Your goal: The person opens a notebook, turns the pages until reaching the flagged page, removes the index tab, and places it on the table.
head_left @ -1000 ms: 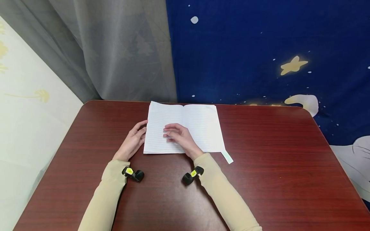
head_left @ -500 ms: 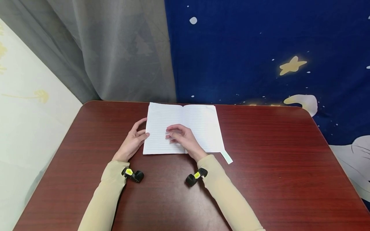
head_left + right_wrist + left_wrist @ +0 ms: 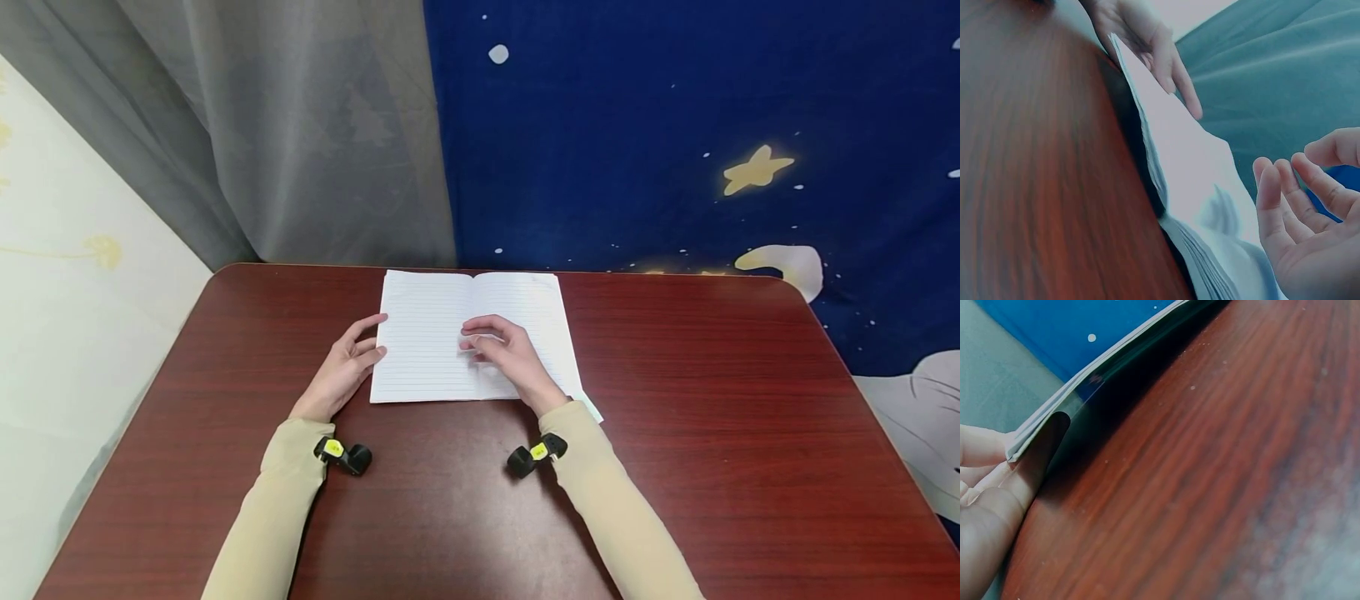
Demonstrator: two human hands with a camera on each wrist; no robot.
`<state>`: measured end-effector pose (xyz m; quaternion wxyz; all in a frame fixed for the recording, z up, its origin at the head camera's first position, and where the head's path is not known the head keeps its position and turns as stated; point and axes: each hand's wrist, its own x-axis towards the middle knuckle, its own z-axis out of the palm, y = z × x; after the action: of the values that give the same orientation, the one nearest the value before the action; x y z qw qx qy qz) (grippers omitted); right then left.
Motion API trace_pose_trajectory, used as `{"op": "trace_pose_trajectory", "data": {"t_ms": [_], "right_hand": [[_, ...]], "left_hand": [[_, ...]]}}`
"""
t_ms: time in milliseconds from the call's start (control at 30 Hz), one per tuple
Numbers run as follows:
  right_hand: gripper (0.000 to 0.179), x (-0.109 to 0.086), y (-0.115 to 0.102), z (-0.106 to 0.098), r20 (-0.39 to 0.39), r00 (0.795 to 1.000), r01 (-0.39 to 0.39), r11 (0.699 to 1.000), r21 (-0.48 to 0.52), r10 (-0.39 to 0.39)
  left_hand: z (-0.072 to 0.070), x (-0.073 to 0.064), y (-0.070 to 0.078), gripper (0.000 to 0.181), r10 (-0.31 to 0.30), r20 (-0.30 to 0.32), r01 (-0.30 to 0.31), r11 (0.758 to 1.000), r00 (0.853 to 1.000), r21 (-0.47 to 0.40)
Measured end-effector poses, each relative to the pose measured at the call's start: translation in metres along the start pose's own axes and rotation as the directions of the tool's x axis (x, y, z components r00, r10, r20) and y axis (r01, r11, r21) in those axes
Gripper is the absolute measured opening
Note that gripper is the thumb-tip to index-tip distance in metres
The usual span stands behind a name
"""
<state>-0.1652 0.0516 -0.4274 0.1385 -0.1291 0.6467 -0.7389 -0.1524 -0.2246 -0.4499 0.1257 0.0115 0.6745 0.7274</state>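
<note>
- Near the table's far edge, the notebook (image 3: 438, 367) lies spread at its middle, 2 ruled pages facing up, on the table (image 3: 720, 433); a pale strip (image 3: 592, 407) pokes out at the near right corner.
- Handling, judged by eye: light, thin-leaved, floppy across the leaves; loose sheets likely crease or tear if you pinch just 1 and pull. Slipperiness: can't tell.
- Best hold, I'd say: the whole stack at an outer side edge, thumb on the page side, fingers underneath; the fold at the spine is the weak place to lift from.
- Your left hand (image 3: 339, 371) has that sort of hold: it pinches the left edge, 1 digit on the page side and another reaching beneath. By the left wrist view, that side looks tipped up off the wood.
- Your right hand (image 3: 513, 357) grips nothing; fingers loosely bent, thumb apart from them, poised above the pages near the spine.
- Pose: both forearms come in from the near side, angled inward, the right reaching across the notebook's near edge.
</note>
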Motion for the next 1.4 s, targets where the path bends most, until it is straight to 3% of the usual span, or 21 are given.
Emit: {"op": "trace_pose_trajectory", "data": {"t_ms": [467, 700, 1000, 1233, 1400], "right_hand": [[0.031, -0.011, -0.008, -0.045, -0.085, 0.996, -0.008, 0.994, -0.105, -0.001], [0.029, -0.015, -0.011, -0.064, -0.111, 0.993, 0.006, 0.975, -0.224, -0.032], [0.03, -0.023, -0.01, -0.084, -0.194, 0.979, -0.032, 0.911, -0.411, -0.053], [0.036, -0.03, -0.008, -0.097, -0.258, 0.966, -0.114, 0.877, -0.466, -0.011], [0.039, -0.032, -0.002, -0.103, -0.292, 0.956, -0.162, 0.819, -0.551, -0.007]], "left_hand": [[0.001, -0.001, 0.0, 0.055, -0.001, -0.008, 0.001, 1.0, 1.0, 0.013], [0.0, -0.001, 0.0, 0.055, -0.002, -0.012, 0.002, 1.0, 1.0, 0.022], [0.001, 0.0, 0.0, 0.054, -0.006, -0.007, 0.006, 1.0, 1.0, 0.026], [0.001, 0.001, 0.0, 0.055, -0.005, 0.003, 0.005, 0.999, 1.0, 0.035], [0.001, 0.001, 0.001, 0.056, -0.016, 0.009, 0.015, 0.999, 1.0, 0.052]]}}
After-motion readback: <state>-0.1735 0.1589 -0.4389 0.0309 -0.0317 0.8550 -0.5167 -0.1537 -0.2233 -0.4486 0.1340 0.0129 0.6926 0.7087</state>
